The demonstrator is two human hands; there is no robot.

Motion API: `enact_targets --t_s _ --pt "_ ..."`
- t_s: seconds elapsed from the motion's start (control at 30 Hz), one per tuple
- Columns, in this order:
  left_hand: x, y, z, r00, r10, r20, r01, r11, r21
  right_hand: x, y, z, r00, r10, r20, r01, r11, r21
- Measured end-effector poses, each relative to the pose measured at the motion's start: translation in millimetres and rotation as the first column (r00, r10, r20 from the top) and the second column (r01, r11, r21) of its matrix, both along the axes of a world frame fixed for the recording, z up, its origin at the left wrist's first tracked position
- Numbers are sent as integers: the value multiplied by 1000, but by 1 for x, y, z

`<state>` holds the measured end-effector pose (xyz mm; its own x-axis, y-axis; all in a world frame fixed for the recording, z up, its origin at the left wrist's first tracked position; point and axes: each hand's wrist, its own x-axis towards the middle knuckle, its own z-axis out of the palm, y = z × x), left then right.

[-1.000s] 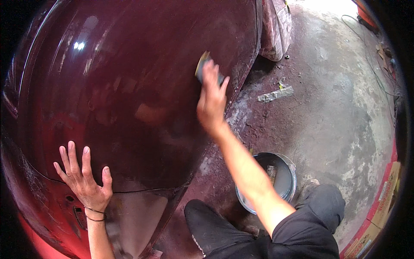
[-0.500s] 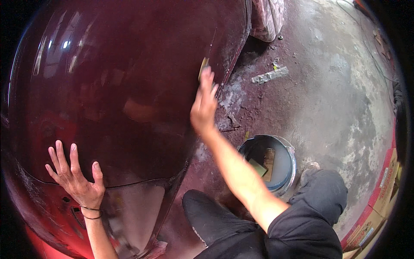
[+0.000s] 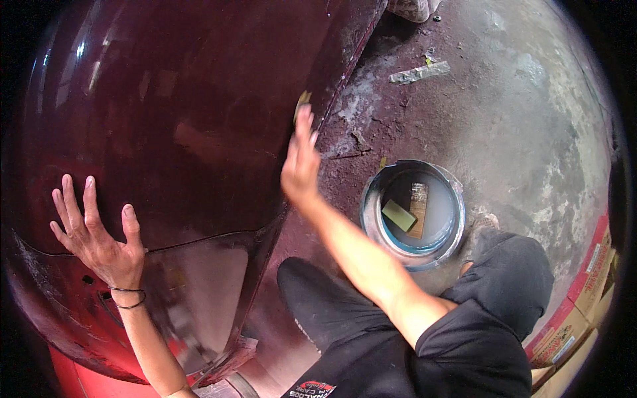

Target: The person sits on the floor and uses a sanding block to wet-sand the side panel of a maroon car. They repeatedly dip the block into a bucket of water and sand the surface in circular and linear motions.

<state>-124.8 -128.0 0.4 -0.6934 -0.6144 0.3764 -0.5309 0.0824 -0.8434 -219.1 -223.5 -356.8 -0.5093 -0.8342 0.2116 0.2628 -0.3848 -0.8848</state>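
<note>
A glossy dark maroon car body panel point(image 3: 199, 146) fills the left and upper part of the head view. My left hand point(image 3: 106, 245) lies on it at the lower left with fingers spread, close to a curved seam. Further right, beside the panel's long edge, my right hand point(image 3: 300, 162) is slightly blurred, fingers stretched forward and pressed together over a thin yellowish sanding pad point(image 3: 303, 99). Only the pad's far end shows past the fingertips; the rest is under my hand. A lighter, dull patch point(image 3: 206, 292) lies below the seam.
A round bucket point(image 3: 367, 222) of cloudy water stands on the stained floor right of my forearm. In it are a green block point(image 3: 399, 215) and a brown block point(image 3: 418, 199). Beyond lies a silvery strip point(image 3: 421, 72). Cardboard boxes point(image 3: 587, 292) line the right edge; my bent knees are below.
The whole view has shifted, so the bucket and floor strip appear higher. My right hand has slid nearer to me along the panel with the pad. My left hand keeps its place on the panel.
</note>
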Motion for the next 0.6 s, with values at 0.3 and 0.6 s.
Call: enact_targets --t_s 0.3,0.6 --pt "1 -2 -6 1000 -5 -15 5 1000 -7 -67 -83 -23 1000 4 28 -14 931 365" --pt "-2 2 -3 1000 8 2 -8 1000 -2 -42 -68 -12 999 -27 27 19 960 279"
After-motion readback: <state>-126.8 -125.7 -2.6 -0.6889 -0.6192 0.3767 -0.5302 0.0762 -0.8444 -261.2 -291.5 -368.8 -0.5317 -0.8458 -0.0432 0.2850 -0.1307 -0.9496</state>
